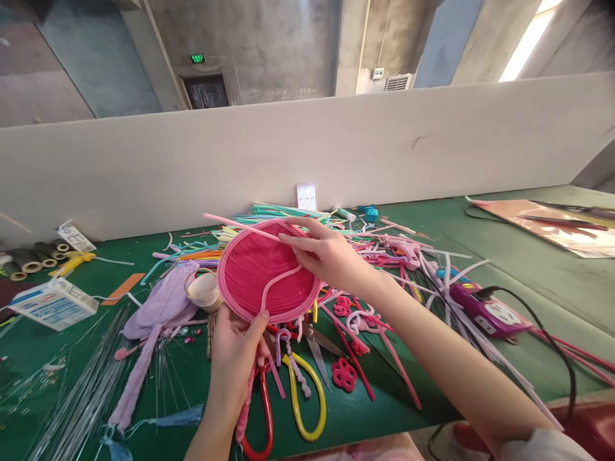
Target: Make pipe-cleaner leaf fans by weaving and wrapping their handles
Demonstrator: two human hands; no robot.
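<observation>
A round fan of deep pink pipe cleaners with a lighter pink rim (245, 275) is held up above the table. My left hand (237, 349) grips its lower edge, thumb on the face, with a twisted pink handle (246, 403) hanging below. Across the fan's face curves a light pink pipe cleaner (280, 279), its lower end at my left thumb. The fingers of my right hand (319, 250) pinch this pipe cleaner by the fan's right rim, and its free end sticks out to the upper left. Yellow-handled scissors (319, 410) and red-handled scissors (266, 416) lie beneath.
A lilac pipe-cleaner fan (161, 304) and a white cup (204, 291) are at left, near thin wires (91, 378). Loose pipe cleaners (288, 210) cover the back. A purple power strip (487, 310) with a black cable sits right. Behind stands a white partition (216, 166) with a phone (306, 197).
</observation>
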